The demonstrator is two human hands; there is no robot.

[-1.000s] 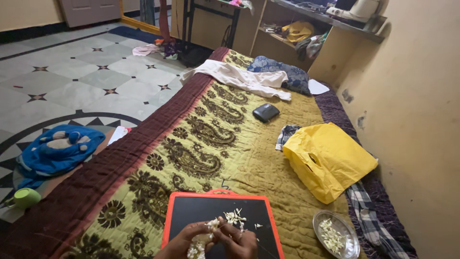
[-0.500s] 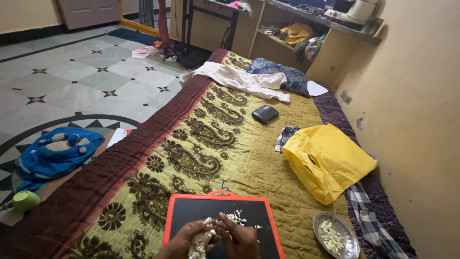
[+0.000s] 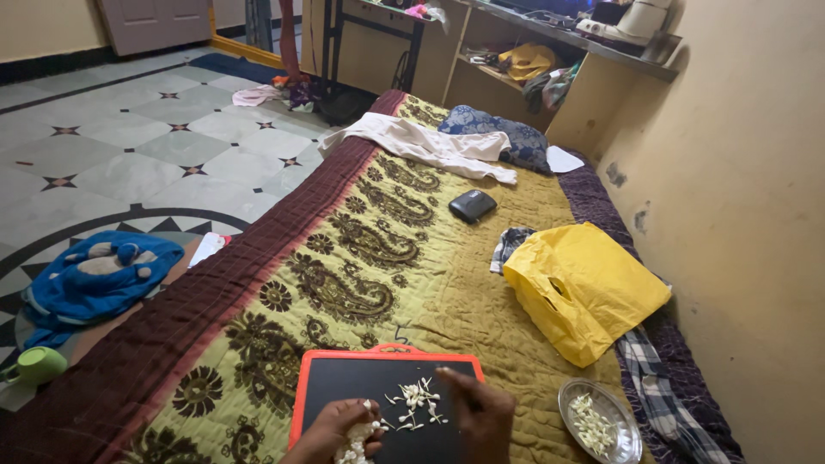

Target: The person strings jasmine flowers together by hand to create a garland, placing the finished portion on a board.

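A black slate with an orange frame (image 3: 344,382) lies on the patterned quilt in front of me. Several small white flower buds (image 3: 415,402) are scattered on it. My left hand (image 3: 331,431) is closed on a strung bunch of white flowers (image 3: 357,440) at the bottom edge. My right hand (image 3: 481,411) is over the slate's right side, fingers pointing toward the loose buds, holding nothing that I can see. A round steel plate (image 3: 623,445) with more white buds sits to the right.
A yellow plastic bag (image 3: 580,288) lies on the quilt (image 3: 378,249) by the wall, with checked cloth beside it. Farther off are a dark pouch (image 3: 473,205), white cloth and a blue pillow. A blue cloth (image 3: 94,275) and a green cup (image 3: 36,364) are on the tiled floor left.
My hands were together working at the flower string. Now the right hand has come away to the right, and the loose buds on the slate show between the hands.
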